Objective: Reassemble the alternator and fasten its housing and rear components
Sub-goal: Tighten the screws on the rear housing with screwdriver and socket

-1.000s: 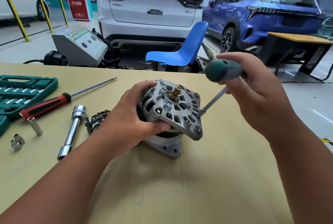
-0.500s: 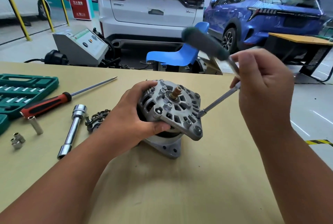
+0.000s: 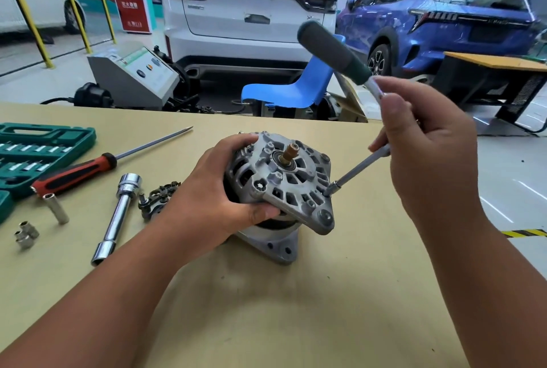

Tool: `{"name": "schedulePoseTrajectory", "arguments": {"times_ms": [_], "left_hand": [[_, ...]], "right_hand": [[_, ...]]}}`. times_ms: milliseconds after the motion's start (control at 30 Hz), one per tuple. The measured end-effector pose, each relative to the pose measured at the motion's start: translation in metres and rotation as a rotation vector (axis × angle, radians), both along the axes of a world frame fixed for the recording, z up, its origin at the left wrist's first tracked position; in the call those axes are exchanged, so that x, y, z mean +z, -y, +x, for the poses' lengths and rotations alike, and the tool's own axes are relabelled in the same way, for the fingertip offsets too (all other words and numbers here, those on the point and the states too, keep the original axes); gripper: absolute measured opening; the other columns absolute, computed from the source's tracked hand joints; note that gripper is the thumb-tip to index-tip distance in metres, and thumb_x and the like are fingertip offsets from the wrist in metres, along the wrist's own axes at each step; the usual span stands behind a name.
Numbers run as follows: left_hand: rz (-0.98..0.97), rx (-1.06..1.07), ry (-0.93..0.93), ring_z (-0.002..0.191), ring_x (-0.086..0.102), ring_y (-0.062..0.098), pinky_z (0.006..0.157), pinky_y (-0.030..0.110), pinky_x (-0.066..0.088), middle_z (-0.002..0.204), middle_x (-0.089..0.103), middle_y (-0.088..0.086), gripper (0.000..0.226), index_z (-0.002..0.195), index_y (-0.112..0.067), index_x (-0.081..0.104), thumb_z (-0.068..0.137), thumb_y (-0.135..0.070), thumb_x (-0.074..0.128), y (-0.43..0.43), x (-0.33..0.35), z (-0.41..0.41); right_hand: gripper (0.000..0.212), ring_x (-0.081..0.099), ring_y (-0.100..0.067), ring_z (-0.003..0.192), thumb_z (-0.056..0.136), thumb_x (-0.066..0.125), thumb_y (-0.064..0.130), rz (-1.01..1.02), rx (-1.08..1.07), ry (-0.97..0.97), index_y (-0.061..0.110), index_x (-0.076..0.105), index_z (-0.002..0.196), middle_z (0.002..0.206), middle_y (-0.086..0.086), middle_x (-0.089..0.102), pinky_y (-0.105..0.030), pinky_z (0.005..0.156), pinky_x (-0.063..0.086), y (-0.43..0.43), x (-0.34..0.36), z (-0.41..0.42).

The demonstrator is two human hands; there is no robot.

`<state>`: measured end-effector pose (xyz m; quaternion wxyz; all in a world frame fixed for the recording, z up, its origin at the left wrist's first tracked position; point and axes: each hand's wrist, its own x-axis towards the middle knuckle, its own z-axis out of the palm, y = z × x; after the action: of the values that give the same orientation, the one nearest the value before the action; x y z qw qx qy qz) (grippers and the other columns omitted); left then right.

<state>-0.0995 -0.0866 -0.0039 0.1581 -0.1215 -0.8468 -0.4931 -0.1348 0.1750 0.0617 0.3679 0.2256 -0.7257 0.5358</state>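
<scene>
A grey alternator (image 3: 284,187) sits tilted on the tan table (image 3: 266,308), its slotted housing and brass shaft end facing up. My left hand (image 3: 216,199) grips its left side, thumb under the housing edge. My right hand (image 3: 426,148) holds a green-handled ratchet (image 3: 334,52) at its head. An extension bar (image 3: 355,171) runs from that hand down to a socket seated on a bolt at the housing's right edge.
Left of the alternator lie a black rectifier part (image 3: 157,199), a chrome tube wrench (image 3: 118,213), a red-black screwdriver (image 3: 77,173), loose sockets (image 3: 26,234) and a green socket case (image 3: 38,148). Behind the table stand a blue chair (image 3: 296,86), a grey machine (image 3: 133,77) and parked cars.
The ratchet handle has swung up and leftward, from pointing left near my right hand to sticking up above it. My left hand and the alternator have stayed put.
</scene>
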Motion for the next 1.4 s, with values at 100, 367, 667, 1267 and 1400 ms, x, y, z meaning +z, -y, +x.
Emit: {"name": "schedulePoseTrajectory", "arguments": {"times_ms": [100,367,667,1267,1400], "left_hand": [[0.005,-0.007,0.000,0.127,0.056,-0.007,0.096,0.011,0.040,0.143,0.057,-0.023,0.100,0.138,-0.065,0.045,0.057,-0.051,0.101,0.001,0.000,0.000],[0.002,0.003,-0.007,0.119,0.055,-0.018,0.085,-0.005,0.038,0.141,0.057,-0.026,0.099,0.137,-0.065,0.047,0.060,-0.037,0.102,0.002,-0.003,-0.001],[0.021,-0.006,0.006,0.119,0.054,-0.019,0.086,-0.007,0.037,0.140,0.057,-0.026,0.100,0.137,-0.067,0.045,0.049,-0.060,0.091,0.001,0.003,0.001],[0.005,-0.007,-0.018,0.123,0.059,-0.010,0.095,0.008,0.043,0.139,0.058,-0.026,0.092,0.127,-0.075,0.045,0.054,-0.047,0.094,0.000,0.001,0.002],[0.026,-0.021,-0.026,0.123,0.057,-0.013,0.092,-0.002,0.039,0.139,0.059,-0.026,0.091,0.125,-0.073,0.049,0.053,-0.046,0.096,0.001,0.000,0.000]], "right_hand": [[0.034,0.069,-0.001,0.100,0.102,0.060,0.037,0.077,-0.267,-0.068,0.032,0.072,0.133,0.108,0.027,0.071,-0.019,0.085,0.053,0.011,0.005,-0.003],[0.036,0.073,-0.024,0.077,0.108,0.050,0.013,-0.206,0.194,0.144,0.028,0.067,0.136,0.087,-0.001,0.071,-0.047,0.075,0.063,0.015,0.003,0.000],[0.054,0.048,-0.011,0.049,0.072,0.057,0.019,-0.224,1.136,0.890,0.007,0.069,0.124,0.051,0.009,0.033,-0.041,0.082,0.053,-0.013,0.032,-0.037],[0.013,0.056,-0.011,0.062,0.101,0.061,0.027,-1.133,0.350,0.703,0.025,0.054,0.090,0.067,0.013,0.053,-0.038,0.081,0.042,0.034,0.023,0.011],[0.014,0.054,-0.013,0.066,0.089,0.064,0.030,-0.994,0.622,0.670,0.022,0.060,0.078,0.077,0.007,0.057,-0.038,0.077,0.043,0.029,0.015,0.010]]}}
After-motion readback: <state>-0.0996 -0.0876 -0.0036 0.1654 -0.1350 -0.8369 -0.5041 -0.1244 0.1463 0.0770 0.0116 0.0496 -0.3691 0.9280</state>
